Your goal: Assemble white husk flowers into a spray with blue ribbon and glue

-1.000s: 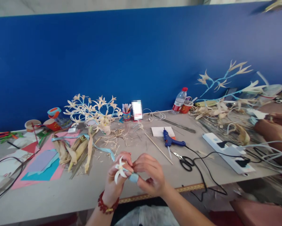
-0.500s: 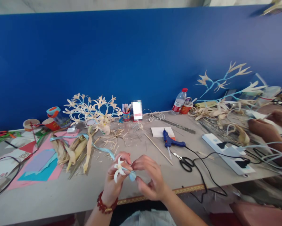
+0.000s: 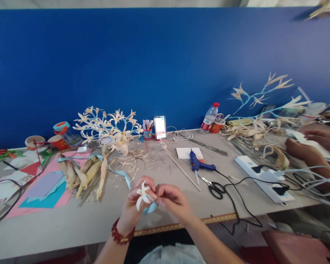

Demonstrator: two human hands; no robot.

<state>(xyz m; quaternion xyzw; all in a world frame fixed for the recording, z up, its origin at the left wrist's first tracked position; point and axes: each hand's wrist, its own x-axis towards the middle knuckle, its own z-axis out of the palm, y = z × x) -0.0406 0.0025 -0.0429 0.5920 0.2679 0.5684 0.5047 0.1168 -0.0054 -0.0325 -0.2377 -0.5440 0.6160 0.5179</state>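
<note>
My left hand (image 3: 134, 207), with a red bead bracelet at the wrist, pinches a small cream husk flower (image 3: 142, 194) above the table's near edge. Against it, my right hand (image 3: 173, 202) is closed, fingertips meeting the left ones at the flower's base. A light blue ribbon (image 3: 151, 208) pokes out under both hands, gripped between them. Both hands hover over the grey table (image 3: 71, 223).
A blue glue gun (image 3: 198, 165), black scissors (image 3: 216, 189) and a thin wooden stick (image 3: 184, 177) lie right of my hands. Corn husks (image 3: 90, 176) and coloured paper (image 3: 43, 189) lie left. A husk-flower branch (image 3: 107, 128) stands behind. Another person's hands (image 3: 316, 146) work at far right near a power strip (image 3: 264, 178).
Both hands have drawn closer together and shifted slightly up and left; less blue ribbon shows beneath them. The person's hands at the right have moved a little.
</note>
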